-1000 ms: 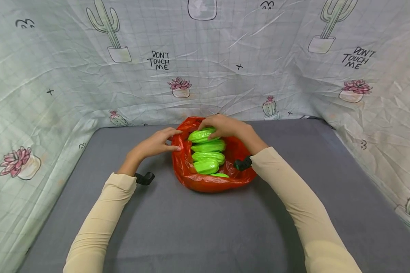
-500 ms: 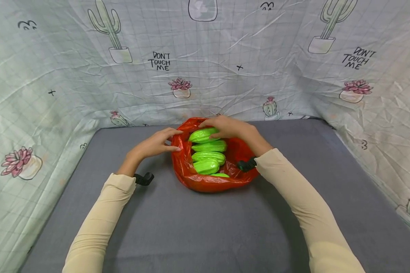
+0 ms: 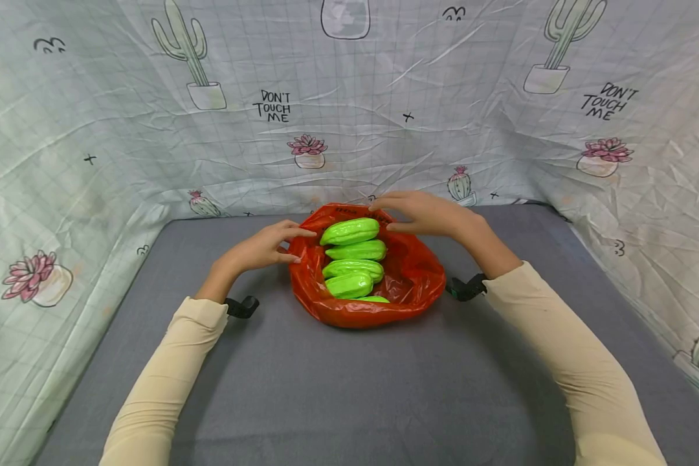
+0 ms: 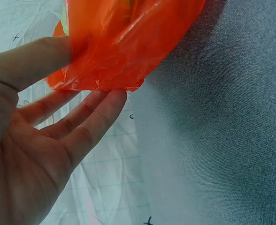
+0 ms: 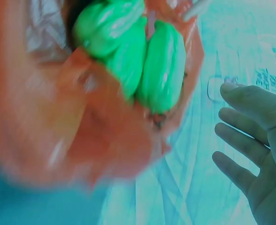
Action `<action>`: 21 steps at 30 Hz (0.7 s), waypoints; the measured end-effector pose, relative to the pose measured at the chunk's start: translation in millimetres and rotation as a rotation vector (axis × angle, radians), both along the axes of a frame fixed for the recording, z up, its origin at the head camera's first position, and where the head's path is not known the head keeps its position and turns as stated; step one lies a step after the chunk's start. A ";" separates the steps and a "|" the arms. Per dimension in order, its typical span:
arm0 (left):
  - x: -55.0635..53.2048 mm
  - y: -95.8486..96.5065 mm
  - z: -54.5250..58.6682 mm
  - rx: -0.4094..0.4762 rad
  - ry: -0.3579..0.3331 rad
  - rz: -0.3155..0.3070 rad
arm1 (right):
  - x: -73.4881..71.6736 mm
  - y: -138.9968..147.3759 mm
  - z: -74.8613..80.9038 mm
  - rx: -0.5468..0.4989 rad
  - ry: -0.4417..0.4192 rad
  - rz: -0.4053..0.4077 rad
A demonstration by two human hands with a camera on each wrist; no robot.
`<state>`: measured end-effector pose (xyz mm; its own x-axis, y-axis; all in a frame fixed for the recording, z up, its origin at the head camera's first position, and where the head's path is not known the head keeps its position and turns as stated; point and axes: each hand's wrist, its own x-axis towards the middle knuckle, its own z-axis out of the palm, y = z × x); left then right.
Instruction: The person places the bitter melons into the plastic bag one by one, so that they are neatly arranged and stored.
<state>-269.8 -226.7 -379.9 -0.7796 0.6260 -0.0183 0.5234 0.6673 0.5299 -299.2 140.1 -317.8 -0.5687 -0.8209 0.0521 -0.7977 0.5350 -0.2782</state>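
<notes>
A red plastic bag [image 3: 367, 316] stands with its mouth wide open near the back of the table. Inside, several glossy bright-green, ridged, cucumber-like pieces [image 3: 352, 230] lie stacked in a row; the nearest is mostly hidden by the bag's front. My left hand [image 3: 262, 246] touches the bag's left side, thumb and fingers apart. In the left wrist view, the fingertips [image 4: 114, 101] meet the bag's film. My right hand [image 3: 428, 212] hovers over the bag's back right rim with nothing in it. The right wrist view shows its fingers [image 5: 241, 140] spread and apart from the bag.
The bag rests on a grey cloth-covered table [image 3: 349, 395]. A pale curtain [image 3: 349, 142] with cactus drawings rises closely behind it and along both sides. A black wrist camera [image 3: 467, 287] sits by the bag's right side, another [image 3: 242, 307] left of it.
My right hand has come off the rearmost green piece and moved right, beyond the stack. My left hand has shifted slightly left. The green pieces stay in the bag.
</notes>
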 end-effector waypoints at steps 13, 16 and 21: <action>2.9 -5.8 3.1 -0.057 0.019 -0.030 | 9.7 69.1 -2.8 0.004 0.034 -0.108; 4.9 -7.3 1.9 -0.039 -0.003 -0.012 | 13.1 84.9 -6.2 0.007 0.027 -0.147; 14.0 -16.2 0.0 -0.006 -0.025 0.009 | 25.3 113.8 -13.7 -0.012 0.050 -0.219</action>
